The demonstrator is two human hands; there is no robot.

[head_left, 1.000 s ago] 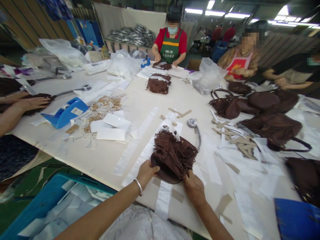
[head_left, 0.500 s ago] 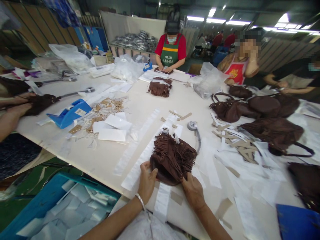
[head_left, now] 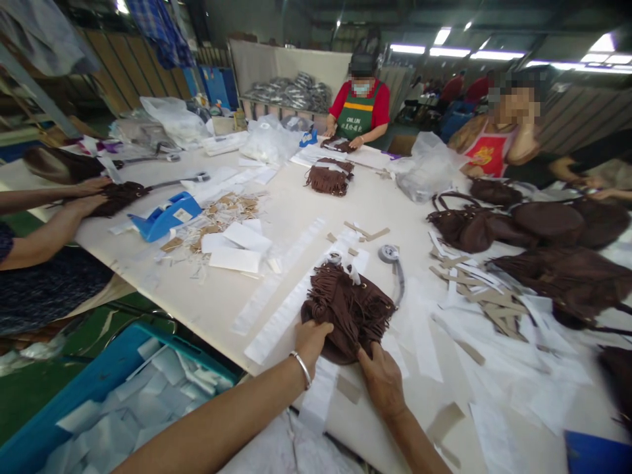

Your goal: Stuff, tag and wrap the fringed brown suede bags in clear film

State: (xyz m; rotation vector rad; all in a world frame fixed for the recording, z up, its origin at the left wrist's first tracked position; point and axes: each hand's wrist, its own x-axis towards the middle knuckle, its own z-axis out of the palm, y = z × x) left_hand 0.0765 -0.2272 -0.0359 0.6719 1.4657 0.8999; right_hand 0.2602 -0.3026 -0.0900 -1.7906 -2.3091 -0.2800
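A dark brown fringed handbag (head_left: 345, 306) lies on the table in front of me, its base towards me. My left hand (head_left: 312, 343), with a silver bangle at its wrist, is closed on the bag's lower left side, fingers curled over the leather. At the lower right edge, my right hand (head_left: 380, 378) pinches the bag near the fringe. A wrapped grey strap (head_left: 401, 283) curves away from the bag's right side. White wrapping covers a small piece (head_left: 353, 274) at its top. White paper strips (head_left: 316, 398) lie beneath the bag.
A blue tape dispenser (head_left: 168, 216), tags (head_left: 230, 214) and white cards (head_left: 237, 247) lie left. Brown bags (head_left: 548, 224) and cardboard strips (head_left: 501, 309) lie right. A teal bin (head_left: 162, 336) of white pieces stands below the table edge. Co-workers' hands (head_left: 86, 197) handle another bag at far left.
My left hand has moved right and up from the bag's lower left corner onto its side. My right hand keeps its hold. The whole view has shifted slightly.
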